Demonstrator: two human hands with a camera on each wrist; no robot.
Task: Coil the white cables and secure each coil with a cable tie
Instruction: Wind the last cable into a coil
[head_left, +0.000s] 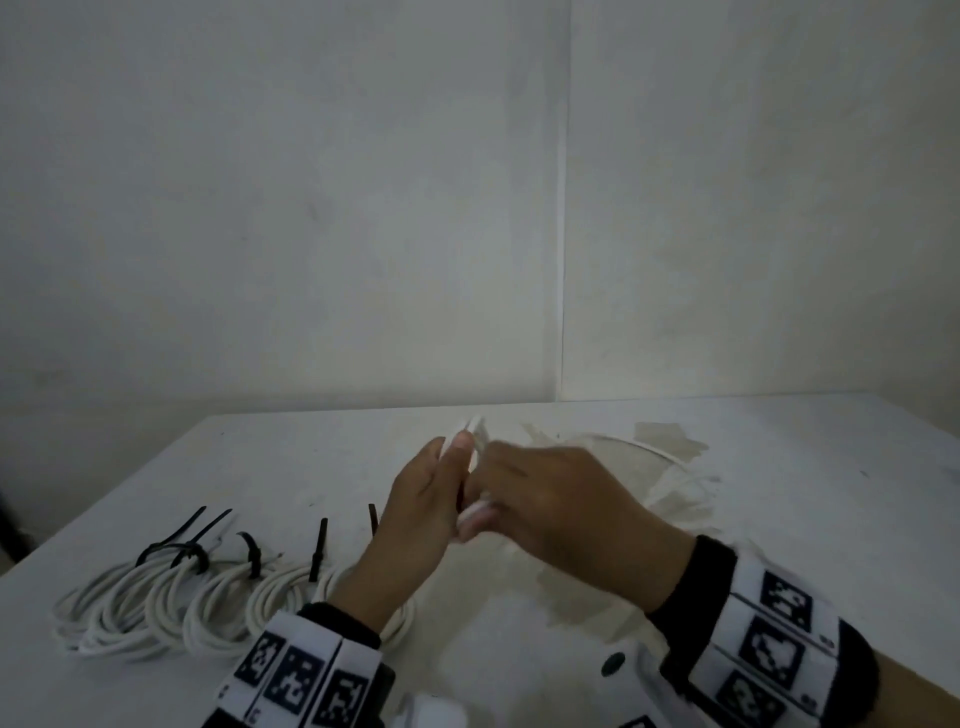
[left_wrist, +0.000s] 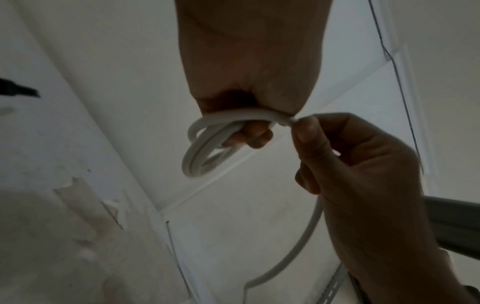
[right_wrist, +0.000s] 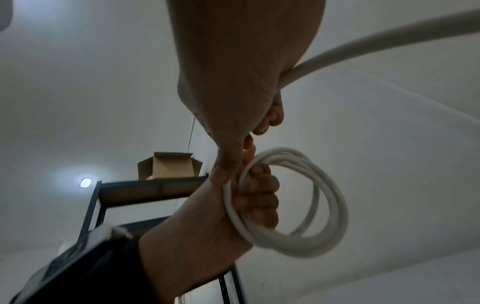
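My left hand (head_left: 431, 499) is held above the middle of the table, its fingers curled round a small coil of white cable (right_wrist: 298, 205) with a few loops. My right hand (head_left: 545, 493) meets it from the right and pinches the same cable (left_wrist: 287, 121) between thumb and finger at the top of the coil. The uncoiled rest of the cable (left_wrist: 298, 246) trails from the right hand and lies blurred on the table (head_left: 670, 467). Several coils of white cable (head_left: 156, 597) bound with black cable ties (head_left: 317, 551) lie in a row at the front left.
The white table (head_left: 779, 519) meets a white wall at the back and has a peeled patch (head_left: 665, 436) near the loose cable. The right wrist view shows a dark metal shelf (right_wrist: 145, 189) with an open cardboard box (right_wrist: 168, 166) behind me.
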